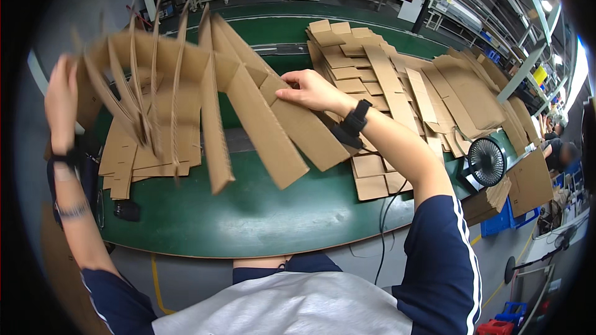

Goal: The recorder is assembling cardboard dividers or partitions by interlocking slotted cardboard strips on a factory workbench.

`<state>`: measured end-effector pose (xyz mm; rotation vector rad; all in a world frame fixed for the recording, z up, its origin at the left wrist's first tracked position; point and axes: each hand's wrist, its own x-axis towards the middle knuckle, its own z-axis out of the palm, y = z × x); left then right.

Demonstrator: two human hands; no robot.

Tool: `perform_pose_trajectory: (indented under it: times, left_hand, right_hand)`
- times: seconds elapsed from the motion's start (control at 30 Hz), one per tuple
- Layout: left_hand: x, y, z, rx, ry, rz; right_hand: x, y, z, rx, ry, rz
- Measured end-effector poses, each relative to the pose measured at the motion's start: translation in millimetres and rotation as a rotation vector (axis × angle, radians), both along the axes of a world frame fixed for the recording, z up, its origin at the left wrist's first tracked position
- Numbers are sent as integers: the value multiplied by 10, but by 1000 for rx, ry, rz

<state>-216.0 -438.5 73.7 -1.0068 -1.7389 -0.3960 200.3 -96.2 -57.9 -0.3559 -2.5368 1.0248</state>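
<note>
A brown cardboard box divider spans the space between my hands above the green table. Several slotted cross strips fan out from its long strip. My right hand is closed on its right end, thumb on the near face and fingers over the top edge. At the far left my left hand is raised at the other end, fingers bent round the cardboard; that end is blurred by motion. Beneath the divider's left part lies a stack of flat cardboard pieces.
Piles of cardboard strips and wider cardboard sheets cover the right of the green table. A small black fan stands at the right, with a cable hanging over the front edge. A small black object lies at the left.
</note>
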Motion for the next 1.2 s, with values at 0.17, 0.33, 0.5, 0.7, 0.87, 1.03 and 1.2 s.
perform_pose_trajectory:
  times: [0.17, 0.33, 0.5, 0.7, 0.87, 1.03, 1.2]
  left_hand:
    - [178, 1893, 905, 100, 47, -298]
    - [2256, 4224, 295, -589, -629, -914]
    - [3945, 4770, -1307, -1005, -782, -965]
    - [4316, 4859, -2066, -954, -988, -784]
    - [4393, 4893, -1767, -811, -1058, -1025]
    - [4480, 4996, -1618, -613, -1258, -1205]
    - [4534, 4928, -1900, -964, -994, -1042]
  right_hand:
    - [496, -188, 80, -353, 152, -98]
    - [1905, 613, -780, -901, 448, -258]
    - [2752, 843, -1190, -1066, 479, -403]
    - [2998, 371, -941, -1102, 213, -779]
    - [2906, 206, -743, -875, 405, -763]
    - [3053, 410, -781, -696, 442, -867]
    - [3110, 228, -884, -731, 561, -826]
